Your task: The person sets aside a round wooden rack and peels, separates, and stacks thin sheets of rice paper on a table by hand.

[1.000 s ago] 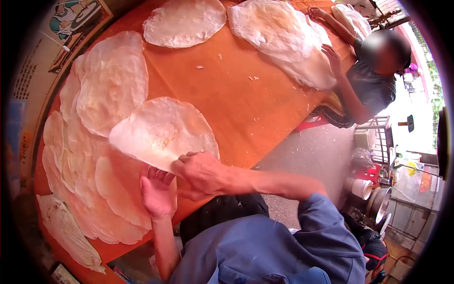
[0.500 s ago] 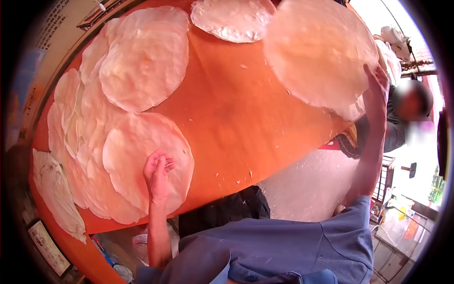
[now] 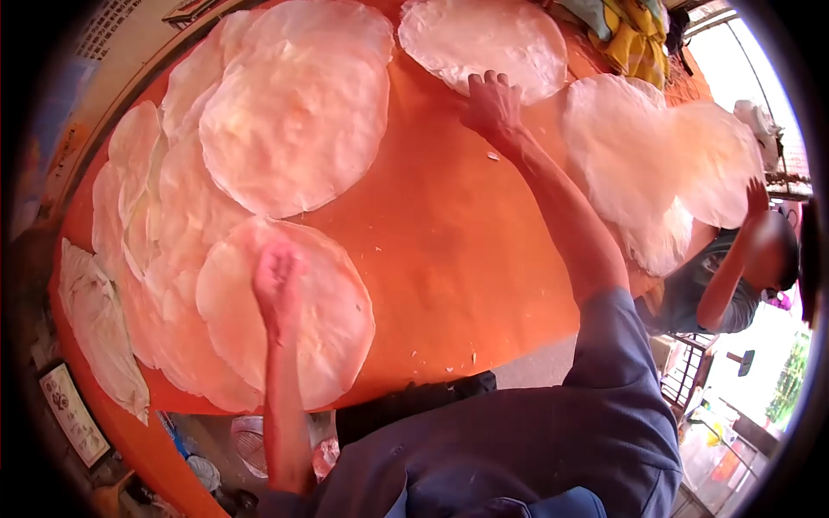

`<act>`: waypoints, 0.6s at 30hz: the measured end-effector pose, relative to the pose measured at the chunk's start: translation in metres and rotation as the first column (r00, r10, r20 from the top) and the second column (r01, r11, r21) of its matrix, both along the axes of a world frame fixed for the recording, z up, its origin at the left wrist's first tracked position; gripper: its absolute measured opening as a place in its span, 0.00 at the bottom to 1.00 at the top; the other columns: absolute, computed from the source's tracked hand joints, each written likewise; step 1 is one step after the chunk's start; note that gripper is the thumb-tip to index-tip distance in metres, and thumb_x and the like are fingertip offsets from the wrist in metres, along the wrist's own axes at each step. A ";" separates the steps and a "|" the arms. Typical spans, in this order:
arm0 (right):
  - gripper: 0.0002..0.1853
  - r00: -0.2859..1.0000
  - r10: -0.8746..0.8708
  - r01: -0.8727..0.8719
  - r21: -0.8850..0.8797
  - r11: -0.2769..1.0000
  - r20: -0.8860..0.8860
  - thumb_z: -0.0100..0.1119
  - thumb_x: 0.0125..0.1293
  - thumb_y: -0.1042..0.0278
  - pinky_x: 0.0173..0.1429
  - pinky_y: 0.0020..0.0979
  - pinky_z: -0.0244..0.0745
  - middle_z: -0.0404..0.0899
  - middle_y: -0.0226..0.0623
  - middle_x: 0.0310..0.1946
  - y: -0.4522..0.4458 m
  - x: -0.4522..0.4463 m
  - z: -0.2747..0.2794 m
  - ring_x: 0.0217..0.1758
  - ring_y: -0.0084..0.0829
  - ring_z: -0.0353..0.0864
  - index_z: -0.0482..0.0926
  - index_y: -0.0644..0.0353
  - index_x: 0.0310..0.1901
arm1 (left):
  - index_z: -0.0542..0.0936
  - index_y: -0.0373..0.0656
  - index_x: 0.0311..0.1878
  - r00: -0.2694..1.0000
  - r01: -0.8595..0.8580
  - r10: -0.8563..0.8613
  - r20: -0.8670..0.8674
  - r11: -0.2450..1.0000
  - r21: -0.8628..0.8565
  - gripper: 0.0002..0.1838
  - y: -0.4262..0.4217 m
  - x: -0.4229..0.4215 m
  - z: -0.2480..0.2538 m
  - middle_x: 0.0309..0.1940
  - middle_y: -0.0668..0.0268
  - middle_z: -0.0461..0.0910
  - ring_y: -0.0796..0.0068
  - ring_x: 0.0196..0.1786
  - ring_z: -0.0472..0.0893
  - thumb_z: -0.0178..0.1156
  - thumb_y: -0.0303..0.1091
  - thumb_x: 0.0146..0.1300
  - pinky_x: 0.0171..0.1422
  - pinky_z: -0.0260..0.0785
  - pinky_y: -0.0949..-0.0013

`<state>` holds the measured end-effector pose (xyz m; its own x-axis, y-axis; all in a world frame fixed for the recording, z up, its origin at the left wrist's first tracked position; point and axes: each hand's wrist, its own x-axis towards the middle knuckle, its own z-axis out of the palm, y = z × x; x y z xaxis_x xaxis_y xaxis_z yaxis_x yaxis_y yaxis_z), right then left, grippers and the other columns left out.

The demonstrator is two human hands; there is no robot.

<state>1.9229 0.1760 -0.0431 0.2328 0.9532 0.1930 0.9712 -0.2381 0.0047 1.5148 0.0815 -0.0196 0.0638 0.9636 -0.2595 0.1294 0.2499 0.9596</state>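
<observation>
The person's left hand [image 3: 281, 263] is over a round dough sheet [image 3: 328, 337] in the lower left of the frame, its fingers loosely curled; it is blurred, so I can't tell whether it pinches anything or even touches the sheet. The right hand [image 3: 494, 105] reaches to the top middle, its fingers at the near edge of a pale sheet [image 3: 484, 43]; the thumb side is hard to make out, and whether it grips the edge I can't tell. A wide sheet [image 3: 298, 112] lies at the upper left, over a spread of overlapping sheets [image 3: 164, 224]; a crumpled sheet [image 3: 99, 328] lies at the far left of the orange table [image 3: 466, 250]. Off to the right, a co-worker's hand [image 3: 756, 200] is raised at the edge of another sheet [image 3: 717, 160]; a yellow cloth [image 3: 641, 39] sits at the upper right.
</observation>
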 end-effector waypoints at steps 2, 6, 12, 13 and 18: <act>0.12 0.999 -0.034 0.035 -0.041 0.999 0.031 0.58 0.55 0.62 0.54 0.42 0.70 0.80 0.41 0.45 0.021 0.011 -0.015 0.51 0.41 0.77 0.80 0.56 0.40 | 0.71 0.36 0.57 0.995 -0.009 0.020 0.097 0.994 -0.110 0.17 -0.022 0.013 -0.006 0.40 0.68 0.77 0.77 0.41 0.79 0.57 0.30 0.67 0.45 0.74 0.74; 0.07 0.973 0.169 -0.193 0.154 0.969 0.155 0.53 0.57 0.65 0.40 0.42 0.74 0.81 0.41 0.33 0.027 0.054 0.009 0.37 0.42 0.81 0.79 0.57 0.31 | 0.71 0.34 0.57 0.988 0.042 -0.006 0.156 0.973 -0.227 0.17 -0.045 0.037 -0.001 0.42 0.64 0.78 0.74 0.43 0.81 0.57 0.31 0.68 0.46 0.75 0.72; 0.05 0.895 0.421 -0.385 0.220 0.896 -0.150 0.55 0.55 0.69 0.28 0.43 0.74 0.78 0.44 0.21 -0.073 -0.045 0.162 0.25 0.47 0.79 0.77 0.57 0.24 | 0.71 0.36 0.58 0.874 0.152 0.050 0.483 0.917 -0.370 0.21 -0.053 0.079 0.016 0.46 0.58 0.78 0.67 0.46 0.81 0.56 0.40 0.69 0.51 0.75 0.66; 0.05 0.850 0.461 -0.428 0.179 0.886 -0.253 0.55 0.55 0.71 0.28 0.42 0.73 0.77 0.44 0.21 -0.100 -0.068 0.168 0.25 0.48 0.79 0.76 0.58 0.24 | 0.71 0.37 0.59 0.836 0.193 0.036 0.548 0.915 -0.354 0.22 -0.055 0.085 0.018 0.47 0.57 0.78 0.65 0.48 0.81 0.55 0.43 0.70 0.52 0.75 0.65; 0.13 0.494 0.192 -0.419 -0.038 0.907 -0.848 0.60 0.61 0.69 0.24 0.34 0.62 0.65 0.42 0.15 -0.193 -0.136 0.114 0.20 0.31 0.67 0.73 0.66 0.22 | 0.69 0.38 0.62 0.625 0.212 0.151 0.766 0.911 -0.354 0.25 -0.084 0.082 0.007 0.52 0.57 0.76 0.64 0.53 0.79 0.55 0.45 0.69 0.57 0.73 0.62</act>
<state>1.7864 -0.0172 0.0708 -0.1375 0.9817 -0.1321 0.5829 -0.0276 -0.8121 1.5969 -0.0026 -0.0124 0.4395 0.7878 -0.4315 -0.5866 0.6156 0.5263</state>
